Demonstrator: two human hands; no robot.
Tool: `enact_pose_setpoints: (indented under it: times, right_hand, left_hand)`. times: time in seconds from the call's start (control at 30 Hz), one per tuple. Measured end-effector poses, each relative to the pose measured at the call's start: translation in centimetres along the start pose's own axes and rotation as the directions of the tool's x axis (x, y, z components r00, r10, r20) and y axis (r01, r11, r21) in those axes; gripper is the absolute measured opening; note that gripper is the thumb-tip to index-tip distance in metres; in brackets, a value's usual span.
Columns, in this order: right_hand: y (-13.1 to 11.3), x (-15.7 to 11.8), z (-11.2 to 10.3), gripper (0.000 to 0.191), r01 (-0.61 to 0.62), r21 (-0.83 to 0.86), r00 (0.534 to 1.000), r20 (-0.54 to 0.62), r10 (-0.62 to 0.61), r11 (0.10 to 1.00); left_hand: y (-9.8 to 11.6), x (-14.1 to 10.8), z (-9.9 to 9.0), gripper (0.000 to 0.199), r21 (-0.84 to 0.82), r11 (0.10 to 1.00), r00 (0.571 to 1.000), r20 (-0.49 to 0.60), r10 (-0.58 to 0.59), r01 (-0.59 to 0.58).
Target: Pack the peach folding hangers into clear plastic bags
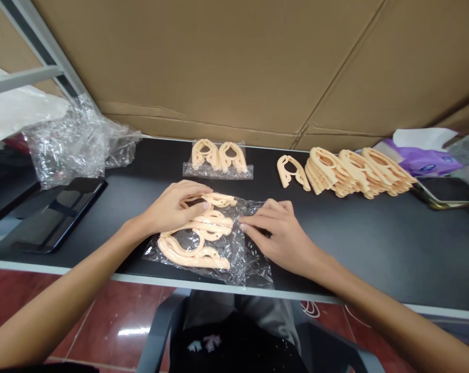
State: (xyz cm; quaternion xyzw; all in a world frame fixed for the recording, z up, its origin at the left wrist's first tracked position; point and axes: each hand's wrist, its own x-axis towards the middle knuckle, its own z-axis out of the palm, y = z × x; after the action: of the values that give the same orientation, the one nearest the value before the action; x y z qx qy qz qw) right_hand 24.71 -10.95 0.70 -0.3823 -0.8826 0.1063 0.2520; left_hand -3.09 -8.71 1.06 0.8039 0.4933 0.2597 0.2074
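A clear plastic bag lies on the black table in front of me with cream plastic folding hangers inside it. My left hand lies over the far left part of these hangers, its thumb on top and its fingers curving around the far side, their tips partly hidden. At the bag's right end, my right hand pinches the loose plastic between thumb and forefinger, with the other fingers curled in. Beyond my hands lies a packed bag with two folded hangers.
One loose hanger lies beside fanned stacks of hangers at the back right. Further right are a purple tissue pack and a phone. Crumpled clear plastic and a dark tablet-like device are on the left. Cardboard walls the back.
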Motion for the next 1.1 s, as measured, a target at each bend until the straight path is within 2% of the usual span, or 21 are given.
enact_pose_setpoints:
  times: [0.1,0.2,0.27,0.37,0.43,0.53,0.63,0.7,0.77,0.83,0.9,0.97,1.03,1.1]
  right_hand:
    - [2.2,-0.1,-1.3,0.026,-0.064,-0.105,0.991,-0.120,0.051,0.992]
    - [5.5,0.4,-2.3,0.029,-0.193,-0.387,0.970,-0.214,0.116,0.902]
    - [7.4,0.8,-2.5,0.040,-0.227,-0.519,0.971,-0.184,0.152,0.824]
    - [8.7,0.4,-2.3,0.044,-0.220,-0.552,0.974,-0.084,0.209,0.804]
    - [8.5,-0.7,-2.3,0.041,-0.213,-0.524,0.976,-0.068,0.209,0.825]
    - [7.5,-3.0,-2.6,0.032,-0.167,-0.456,0.986,-0.087,0.143,0.874]
    - [6.8,-5.3,-3.2,0.033,-0.192,-0.406,0.978,-0.160,0.137,0.894]
    - [6.8,-6.3,-3.5,0.045,-0.275,-0.402,0.957,-0.199,0.209,0.874]
    - [7.0,-7.0,-3.8,0.054,-0.333,-0.381,0.942,-0.164,0.291,0.862]
    - [7.1,-7.4,-4.1,0.055,-0.352,-0.329,0.936,-0.109,0.335,0.876]
    - [7.0,-7.9,-4.7,0.054,-0.386,-0.257,0.922,-0.105,0.371,0.886]
    - [6.8,-8.3,-5.7,0.055,-0.462,-0.144,0.885,-0.135,0.445,0.875]
    - [6.4,-8.8,-7.0,0.053,-0.534,0.041,0.834,-0.143,0.533,0.845]
    - [5.9,-9.2,-8.4,0.047,-0.546,0.236,0.806,-0.113,0.581,0.804]
  left_hand:
    - [0.1,0.1,0.1,0.040,0.023,1.000,1.000,-0.020,0.009,-0.009]
    - [0.2,0.1,0.1,0.041,0.025,1.000,1.000,-0.029,0.011,-0.010]
    - [0.2,0.1,0.1,0.041,0.021,1.000,0.999,-0.032,0.006,-0.005]
    - [0.0,0.0,0.1,0.040,0.019,1.000,0.999,-0.038,0.006,-0.005]
    - [0.0,-0.1,0.2,0.039,0.010,1.000,0.999,-0.046,0.003,-0.002]
    - [-0.1,-0.2,0.2,0.040,-0.006,1.000,0.998,-0.057,-0.006,0.005]
    - [0.0,-0.2,0.1,0.039,-0.011,1.000,0.997,-0.072,0.013,-0.014]
    - [0.1,-0.1,0.1,0.037,-0.014,1.000,0.997,-0.075,0.027,-0.028]
    - [0.1,-0.1,0.1,0.035,-0.029,0.999,0.998,-0.067,0.017,-0.019]
    - [0.2,-0.2,0.1,0.033,-0.049,0.999,0.999,-0.053,-0.006,0.003]
    - [0.1,-0.3,0.1,0.034,-0.075,0.997,0.998,-0.048,-0.035,0.031]
    - [0.1,-0.3,0.2,0.038,-0.103,0.993,0.996,-0.049,-0.068,0.063]
    - [0.0,-0.3,0.3,0.041,-0.140,0.986,0.994,-0.055,-0.098,0.089]
    - [-0.1,-0.3,0.4,0.037,-0.187,0.979,0.993,-0.065,-0.094,0.080]
